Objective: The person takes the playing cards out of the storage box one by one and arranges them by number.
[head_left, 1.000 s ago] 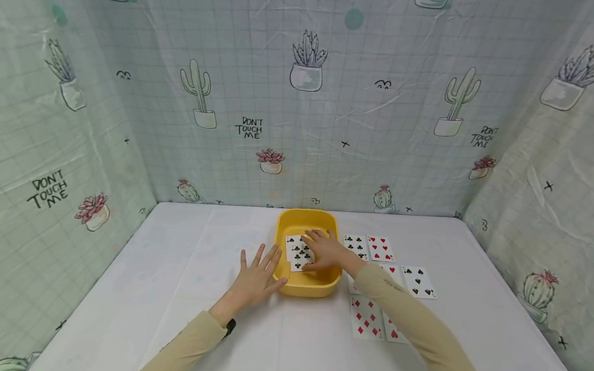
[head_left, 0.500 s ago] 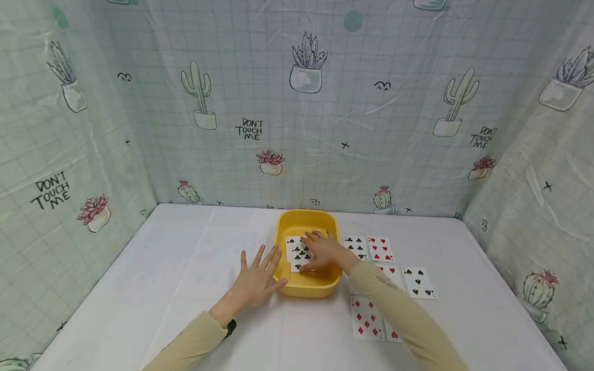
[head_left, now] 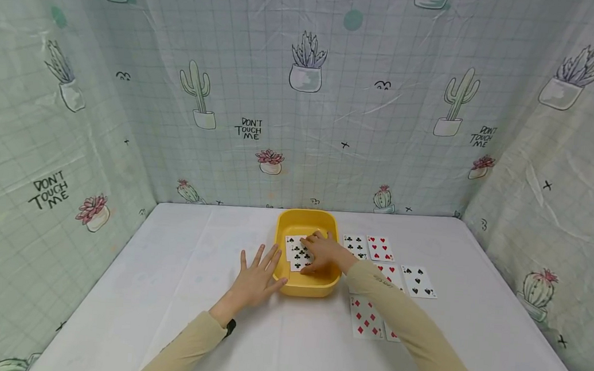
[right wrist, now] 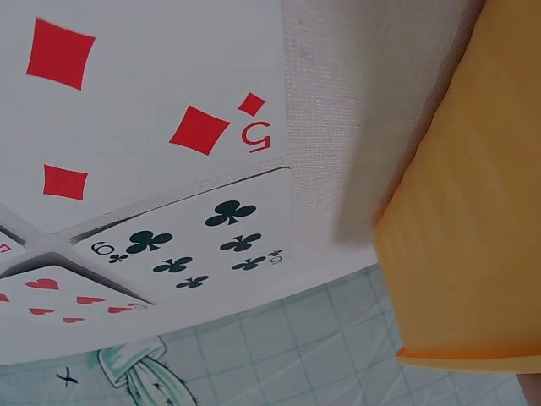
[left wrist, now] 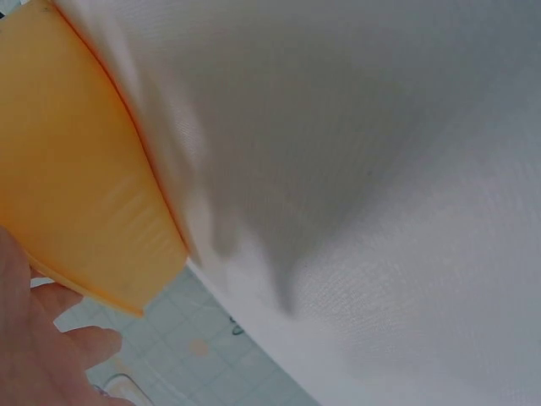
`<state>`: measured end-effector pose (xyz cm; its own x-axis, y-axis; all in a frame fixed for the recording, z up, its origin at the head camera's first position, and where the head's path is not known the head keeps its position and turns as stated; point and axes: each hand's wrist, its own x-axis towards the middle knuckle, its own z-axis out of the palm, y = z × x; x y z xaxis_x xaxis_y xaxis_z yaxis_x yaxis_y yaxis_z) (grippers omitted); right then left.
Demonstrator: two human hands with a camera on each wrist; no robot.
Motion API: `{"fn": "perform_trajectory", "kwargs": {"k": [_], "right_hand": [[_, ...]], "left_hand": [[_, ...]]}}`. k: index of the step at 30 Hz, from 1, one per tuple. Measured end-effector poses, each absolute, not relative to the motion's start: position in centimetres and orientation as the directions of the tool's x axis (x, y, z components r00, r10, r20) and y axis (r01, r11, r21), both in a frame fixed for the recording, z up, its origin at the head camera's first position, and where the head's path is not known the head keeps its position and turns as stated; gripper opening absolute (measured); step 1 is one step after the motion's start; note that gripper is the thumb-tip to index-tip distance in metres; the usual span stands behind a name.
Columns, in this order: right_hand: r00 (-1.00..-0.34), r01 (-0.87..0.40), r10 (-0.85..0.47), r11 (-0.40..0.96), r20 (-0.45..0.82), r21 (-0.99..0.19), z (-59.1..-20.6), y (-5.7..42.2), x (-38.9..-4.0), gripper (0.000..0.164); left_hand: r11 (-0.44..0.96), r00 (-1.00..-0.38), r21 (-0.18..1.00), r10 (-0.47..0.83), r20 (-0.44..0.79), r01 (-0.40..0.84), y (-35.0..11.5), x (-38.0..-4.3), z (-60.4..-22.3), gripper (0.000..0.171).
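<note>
A yellow plastic tray [head_left: 304, 290] stands at the middle of the white table with playing cards inside. A clubs card [head_left: 300, 260] overlaps a spade card [head_left: 290, 242] in it. Over the right part of these cards my right hand [head_left: 325, 251] reaches down, fingers spread and bent, fingertips touching them. Whether a card is pinched cannot be made out. My left hand [head_left: 255, 282] lies against the tray's left side with its fingers spread straight. In the left wrist view, the left fingers [left wrist: 59, 338] show beside the tray's wall [left wrist: 84, 161].
Right of the tray lie several face-up cards in rows: six of clubs [head_left: 356, 246], a hearts card [head_left: 380, 249], a spades card [head_left: 419, 282], a diamonds card [head_left: 367, 318]. The right forearm [head_left: 402, 308] covers some. A five of diamonds [right wrist: 152, 101] shows in the right wrist view.
My right hand shifts very slightly over the cards, its thumb edging inward. The left hand and the tray stay where they were.
</note>
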<state>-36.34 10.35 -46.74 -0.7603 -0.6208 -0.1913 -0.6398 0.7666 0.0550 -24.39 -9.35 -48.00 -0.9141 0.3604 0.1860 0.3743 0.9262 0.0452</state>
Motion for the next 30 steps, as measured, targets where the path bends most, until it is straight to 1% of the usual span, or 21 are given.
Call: {"fn": "perform_trajectory", "kwargs": {"k": [2,9,16,24,30], "right_hand": [[-0.759,-0.643,-0.623,0.763,-0.191,0.068,-46.75,10.31,-36.33,0.091],[-0.755,-0.65,-0.635,0.758,-0.165,0.056,-46.91,10.24,-36.29,0.088],[-0.757,-0.649,-0.635,0.758,-0.155,0.066,-46.9,10.18,-36.24,0.089],[-0.756,-0.653,-0.643,0.753,-0.125,0.08,-46.81,10.25,-36.16,0.091],[-0.776,-0.63,-0.624,0.772,-0.091,0.083,-46.43,10.31,-35.91,0.093]], "left_hand": [[0.927,-0.915,0.041,0.359,0.184,0.372,-9.35,-24.38,-48.01,0.073],[0.927,-0.915,0.04,0.359,0.186,0.372,-9.39,-24.47,-48.06,0.072],[0.926,-0.917,0.063,0.356,0.179,0.372,-9.33,-24.41,-47.96,0.073],[0.925,-0.916,0.062,0.357,0.183,0.374,-9.39,-24.58,-48.17,0.073],[0.924,-0.913,0.062,0.36,0.192,0.378,-9.46,-24.71,-48.31,0.074]]}}
